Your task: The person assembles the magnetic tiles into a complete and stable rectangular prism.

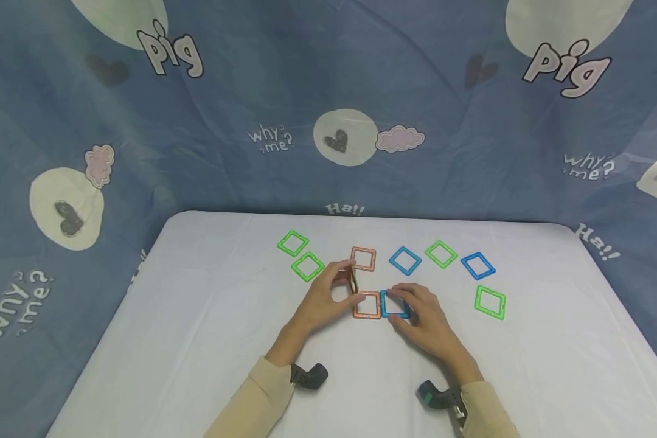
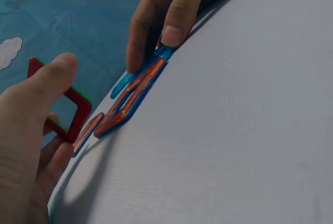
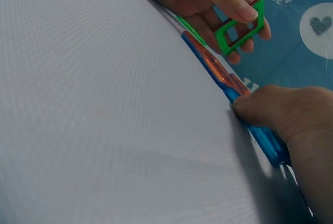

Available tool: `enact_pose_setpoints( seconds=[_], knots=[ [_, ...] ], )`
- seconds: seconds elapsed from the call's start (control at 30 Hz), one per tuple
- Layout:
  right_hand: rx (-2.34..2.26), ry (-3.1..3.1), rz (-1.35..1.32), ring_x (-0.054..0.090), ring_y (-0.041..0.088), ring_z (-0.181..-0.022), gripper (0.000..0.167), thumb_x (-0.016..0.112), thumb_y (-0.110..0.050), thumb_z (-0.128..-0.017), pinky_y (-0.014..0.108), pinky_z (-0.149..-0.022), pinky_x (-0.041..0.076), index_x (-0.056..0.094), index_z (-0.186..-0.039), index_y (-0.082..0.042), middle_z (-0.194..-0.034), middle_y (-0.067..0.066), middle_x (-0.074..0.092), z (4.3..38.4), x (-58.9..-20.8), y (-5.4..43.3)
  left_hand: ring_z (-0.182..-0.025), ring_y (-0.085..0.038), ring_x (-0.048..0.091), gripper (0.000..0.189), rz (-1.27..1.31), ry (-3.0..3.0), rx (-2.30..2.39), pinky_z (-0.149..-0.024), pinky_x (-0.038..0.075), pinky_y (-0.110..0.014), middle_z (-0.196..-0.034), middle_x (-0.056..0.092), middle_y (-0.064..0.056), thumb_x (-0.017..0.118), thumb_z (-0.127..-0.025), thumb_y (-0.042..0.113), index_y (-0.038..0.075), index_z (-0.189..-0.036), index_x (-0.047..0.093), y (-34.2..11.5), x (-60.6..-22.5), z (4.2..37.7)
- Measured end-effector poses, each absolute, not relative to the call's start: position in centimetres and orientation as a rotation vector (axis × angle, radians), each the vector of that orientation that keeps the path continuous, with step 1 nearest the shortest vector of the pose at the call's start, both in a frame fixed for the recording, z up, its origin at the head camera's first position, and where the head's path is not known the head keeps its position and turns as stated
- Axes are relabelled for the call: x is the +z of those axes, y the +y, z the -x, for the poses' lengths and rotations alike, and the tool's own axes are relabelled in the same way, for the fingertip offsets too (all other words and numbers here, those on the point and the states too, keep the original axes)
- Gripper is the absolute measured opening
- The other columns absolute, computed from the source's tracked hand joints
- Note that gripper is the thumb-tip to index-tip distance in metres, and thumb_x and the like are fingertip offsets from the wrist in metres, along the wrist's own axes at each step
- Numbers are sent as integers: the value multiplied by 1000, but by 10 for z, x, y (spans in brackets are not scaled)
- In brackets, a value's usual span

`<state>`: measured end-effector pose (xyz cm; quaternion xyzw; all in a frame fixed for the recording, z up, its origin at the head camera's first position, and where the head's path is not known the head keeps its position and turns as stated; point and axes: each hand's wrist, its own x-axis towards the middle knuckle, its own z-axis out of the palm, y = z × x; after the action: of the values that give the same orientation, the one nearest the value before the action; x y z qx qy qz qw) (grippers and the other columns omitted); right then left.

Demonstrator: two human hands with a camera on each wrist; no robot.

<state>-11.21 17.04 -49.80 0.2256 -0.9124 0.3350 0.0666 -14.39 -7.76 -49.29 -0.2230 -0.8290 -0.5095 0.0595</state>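
Observation:
My left hand (image 1: pixel 325 298) pinches a square magnetic tile (image 2: pixel 82 113) between thumb and fingers. Held on edge, this tile looks red on one side and, in the right wrist view, green on the other (image 3: pixel 220 42). Just right of it an orange tile frame (image 1: pixel 367 316) lies flat on the table. A blue tile (image 1: pixel 384 304) lies along that orange tile's right side. My right hand (image 1: pixel 426 319) grips the blue tile, thumb at its near edge and fingers over the far part, which they partly hide. Farther back sits another orange tile (image 1: pixel 375 259).
Two green tiles (image 1: pixel 307 280) (image 1: pixel 292 255) lie at the back left. Toward the back right are two blue tiles (image 1: pixel 405 273) (image 1: pixel 477 278) and two green ones (image 1: pixel 441 266) (image 1: pixel 490 316). The white table (image 1: pixel 197 340) ends at a blue printed cloth (image 1: pixel 285 182).

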Motion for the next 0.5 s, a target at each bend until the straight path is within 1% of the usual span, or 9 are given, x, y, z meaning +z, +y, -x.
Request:
enact_pose_setpoints(
  seconds=[0.27,0.5],
  knots=[
    [997,-2752,-684,44,22,-125,47,71,-29,-83,47,-106,34,58,-127,-20,-130,0,53,113,-497,170,-114,-10,55,68,656,-2583,-1439,-96,49,-24,-127,56,-2,75,-79,37,17,-137,45,-81,-492,140],
    [1003,-2750,-689,44,22,-125,47,71,-29,-83,48,-107,33,58,-127,-18,-130,1,54,112,-497,170,-114,-9,55,71,663,-2622,-1448,-99,47,-22,-126,56,1,78,-76,37,21,-137,46,-85,-495,136]
  ],
)
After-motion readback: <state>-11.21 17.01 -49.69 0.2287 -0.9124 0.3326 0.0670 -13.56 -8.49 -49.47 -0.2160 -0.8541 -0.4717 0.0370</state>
